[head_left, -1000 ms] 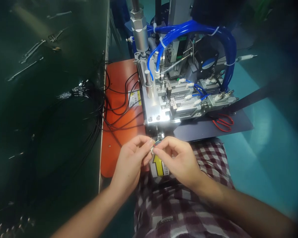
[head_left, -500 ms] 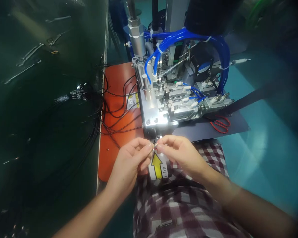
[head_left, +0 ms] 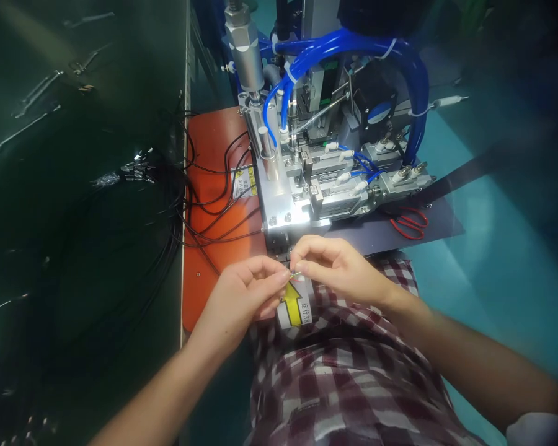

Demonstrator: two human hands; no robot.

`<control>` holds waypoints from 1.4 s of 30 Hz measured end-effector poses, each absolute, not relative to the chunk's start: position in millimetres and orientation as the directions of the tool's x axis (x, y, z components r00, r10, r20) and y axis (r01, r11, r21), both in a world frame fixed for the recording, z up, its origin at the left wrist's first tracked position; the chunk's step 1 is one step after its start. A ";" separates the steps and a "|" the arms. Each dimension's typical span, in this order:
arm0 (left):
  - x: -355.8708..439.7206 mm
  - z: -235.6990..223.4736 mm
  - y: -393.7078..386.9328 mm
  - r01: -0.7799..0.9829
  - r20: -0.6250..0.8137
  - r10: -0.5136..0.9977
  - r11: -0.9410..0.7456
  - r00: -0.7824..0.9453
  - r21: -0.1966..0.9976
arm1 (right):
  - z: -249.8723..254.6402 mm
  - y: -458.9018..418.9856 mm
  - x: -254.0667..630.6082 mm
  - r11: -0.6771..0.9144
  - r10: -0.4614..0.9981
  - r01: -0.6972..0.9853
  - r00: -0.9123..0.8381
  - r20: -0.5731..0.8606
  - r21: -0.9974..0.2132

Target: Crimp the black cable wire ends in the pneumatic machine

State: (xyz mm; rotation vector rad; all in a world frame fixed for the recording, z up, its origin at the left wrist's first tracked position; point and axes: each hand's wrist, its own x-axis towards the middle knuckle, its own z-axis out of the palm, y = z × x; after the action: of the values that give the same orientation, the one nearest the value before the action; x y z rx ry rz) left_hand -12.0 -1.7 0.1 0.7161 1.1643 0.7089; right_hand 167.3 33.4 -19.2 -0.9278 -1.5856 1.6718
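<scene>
My left hand [head_left: 248, 288] pinches thin coloured wires [head_left: 296, 275] between thumb and forefinger; a green strand and a reddish one stick out to the right of the fingertips. Close against them, my right hand [head_left: 341, 267] has its thumb and fingers drawn together at the wire ends. What lies between those right fingertips is too small to make out. Both hands are above a white label with a yellow arrow [head_left: 292, 305], at the near end of the metal machine [head_left: 279, 201].
Black cables [head_left: 214, 232] run across an orange plate [head_left: 209, 260] from a bundle with shiny ends [head_left: 137, 170] on the dark left surface. Blue air hoses [head_left: 353, 43] arch over the machine. Red-handled scissors [head_left: 410, 224] lie on the dark plate at right. Checked cloth [head_left: 344, 390] covers my lap.
My right fingertips have shifted up slightly from the wires, and more of the green and red strands shows. My left hand keeps its pinch. The whole view has shifted a little.
</scene>
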 end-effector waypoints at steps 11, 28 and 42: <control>-6.0 -1.9 -5.2 -0.050 -0.569 0.815 0.576 0.108 0.816 | -10.0 31.1 169.3 0.192 0.854 0.227 -0.518 0.048 -0.955; -0.9 -1.0 -4.9 -0.214 -0.547 0.835 0.545 0.052 0.811 | -19.7 13.4 150.3 -0.353 0.882 0.015 -0.327 -0.338 -0.936; -2.5 -3.3 -8.7 -0.149 -0.508 0.857 0.516 0.086 0.844 | -20.4 13.5 152.4 -0.258 0.913 0.081 -0.305 -0.270 -0.963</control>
State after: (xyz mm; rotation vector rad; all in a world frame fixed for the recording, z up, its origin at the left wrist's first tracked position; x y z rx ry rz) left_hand -2.5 -8.7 -3.3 0.7123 1.2658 0.8525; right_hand 152.4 13.5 -20.4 -1.2726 -1.3338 1.6352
